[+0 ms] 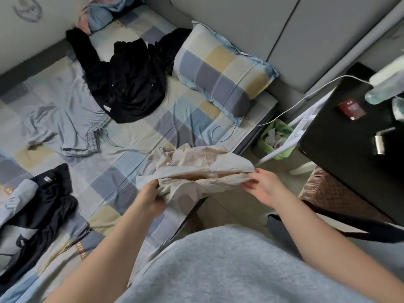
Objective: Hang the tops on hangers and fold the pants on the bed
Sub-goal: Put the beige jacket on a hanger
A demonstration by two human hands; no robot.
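A beige garment [192,165] with a waistband hangs bunched over the bed's near right corner. My left hand [150,195] grips its left end, and my right hand [262,186] pinches its right end. Light blue drawstring pants [65,123] lie spread on the checked bed sheet [122,162]. A black top [126,84] lies crumpled near the pillow. Another dark garment [41,211] lies at the left, partly on a light blue one [19,193].
A checked pillow [220,71] rests against the grey headboard [251,25]. A white cable [284,112] runs from the bed to a black table [349,132] with small items. A green bin [275,138] stands between bed and table. Bundled pink and blue cloth [102,12] lies at the bed's far end.
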